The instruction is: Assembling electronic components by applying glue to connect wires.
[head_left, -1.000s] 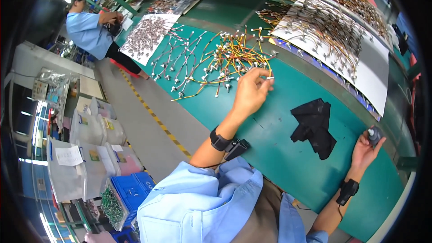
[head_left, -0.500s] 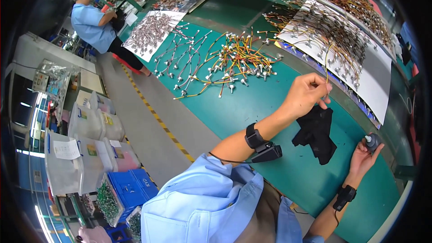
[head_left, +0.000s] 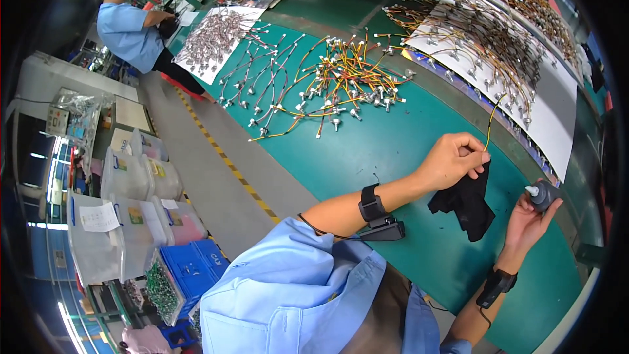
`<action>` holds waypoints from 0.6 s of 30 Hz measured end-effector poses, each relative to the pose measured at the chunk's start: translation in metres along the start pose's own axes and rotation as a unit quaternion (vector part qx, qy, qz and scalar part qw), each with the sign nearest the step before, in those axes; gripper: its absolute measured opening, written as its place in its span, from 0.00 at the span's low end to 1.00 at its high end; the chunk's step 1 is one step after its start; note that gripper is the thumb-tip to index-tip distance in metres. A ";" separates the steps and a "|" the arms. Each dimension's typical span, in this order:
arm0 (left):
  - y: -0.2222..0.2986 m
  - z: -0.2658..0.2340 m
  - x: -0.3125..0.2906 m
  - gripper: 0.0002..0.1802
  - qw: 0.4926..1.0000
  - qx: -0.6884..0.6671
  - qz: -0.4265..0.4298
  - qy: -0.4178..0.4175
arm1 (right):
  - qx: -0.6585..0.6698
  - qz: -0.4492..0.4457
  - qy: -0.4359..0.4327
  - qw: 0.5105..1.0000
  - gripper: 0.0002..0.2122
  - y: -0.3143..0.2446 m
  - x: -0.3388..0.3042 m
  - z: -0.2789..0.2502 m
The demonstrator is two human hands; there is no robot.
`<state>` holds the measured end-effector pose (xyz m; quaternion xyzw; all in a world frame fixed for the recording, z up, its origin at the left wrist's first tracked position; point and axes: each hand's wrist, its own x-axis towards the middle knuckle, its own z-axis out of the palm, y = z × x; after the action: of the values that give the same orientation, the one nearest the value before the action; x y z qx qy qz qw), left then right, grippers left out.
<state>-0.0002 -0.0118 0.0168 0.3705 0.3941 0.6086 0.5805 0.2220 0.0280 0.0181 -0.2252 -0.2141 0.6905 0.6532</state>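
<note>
My left hand (head_left: 455, 160) pinches one end of a yellow and black wire lead (head_left: 489, 126), which rises upward from the fingertips. Whatever lies inside the pinch is hidden. Just below that hand, a crumpled black cloth (head_left: 473, 213) rests on the green table. At the right, my right hand (head_left: 529, 219) holds a dark grey squeeze bottle (head_left: 544, 195) with a pale nozzle tilted toward the left. Beyond my left hand, a white board (head_left: 557, 124) carries many similar leads with small metal parts.
A loose heap of red, yellow and black wire leads (head_left: 354, 78) spreads over the green table (head_left: 393, 151). More leads cover a white sheet (head_left: 252, 16) farther left. A co-worker (head_left: 134, 33) in light blue stands across the aisle. Clear bins (head_left: 98, 242) and a blue crate (head_left: 193, 275) stand at left.
My left hand has come down and nearer, to the cloth's upper edge, with the lead in its fingers. My right hand has raised the bottle slightly, its nozzle now pointing more to the left.
</note>
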 end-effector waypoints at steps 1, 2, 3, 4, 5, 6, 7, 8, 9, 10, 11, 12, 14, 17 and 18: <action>-0.004 0.001 0.001 0.06 1.000 -0.006 -0.004 -0.007 | -0.008 -0.015 0.010 1.000 0.18 0.002 -0.002 -0.005; -0.009 0.002 0.001 0.05 1.000 -0.013 -0.010 -0.016 | -0.018 -0.032 0.022 0.999 0.18 0.003 -0.003 -0.009; -0.014 0.007 0.004 0.06 0.999 -0.024 -0.020 -0.036 | -0.027 -0.046 0.039 0.998 0.18 0.000 -0.004 -0.009; -0.021 0.010 0.002 0.06 0.997 -0.037 -0.040 -0.048 | -0.035 -0.053 0.052 0.997 0.18 -0.002 -0.007 -0.012; -0.027 0.008 0.002 0.07 0.999 0.004 -0.006 -0.046 | -0.045 -0.060 0.067 0.995 0.18 -0.003 -0.009 -0.013; -0.031 0.007 0.005 0.08 0.998 0.040 0.029 -0.049 | -0.063 -0.094 0.090 0.989 0.18 0.000 -0.007 -0.007; -0.031 0.009 0.007 0.08 0.999 0.030 0.023 -0.030 | -0.083 -0.129 0.118 0.981 0.19 0.006 -0.004 -0.003; -0.028 0.009 0.010 0.07 1.000 0.023 0.019 -0.009 | -0.101 -0.136 0.101 0.980 0.20 0.008 0.000 -0.010; -0.028 0.009 0.012 0.08 0.999 0.035 0.009 -0.009 | -0.120 -0.139 0.082 0.979 0.21 0.009 0.002 -0.018; -0.027 0.009 0.014 0.08 0.999 0.049 0.006 -0.005 | -0.161 -0.150 0.070 0.973 0.23 0.011 0.004 -0.016; -0.028 0.009 0.015 0.08 0.999 0.038 -0.008 -0.017 | -0.199 -0.157 0.056 0.966 0.25 0.015 0.004 -0.015; -0.030 0.009 0.016 0.08 0.999 0.043 0.002 -0.015 | -0.211 -0.162 0.070 0.961 0.25 0.016 0.004 -0.015; -0.032 0.008 0.017 0.08 0.999 0.045 0.005 -0.018 | -0.241 -0.179 0.030 0.953 0.27 0.024 0.003 -0.013; -0.034 0.006 0.015 0.08 0.998 0.060 -0.008 0.012 | -0.273 -0.192 0.001 0.943 0.28 0.031 -0.001 -0.011; -0.034 0.005 0.014 0.08 0.998 0.057 -0.012 0.011 | -0.285 -0.199 -0.011 0.937 0.29 0.031 -0.002 -0.010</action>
<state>0.0181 0.0033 -0.0120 0.3914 0.4386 0.5820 0.5619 0.2030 0.0244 -0.0083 -0.3474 -0.4496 0.4584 0.6834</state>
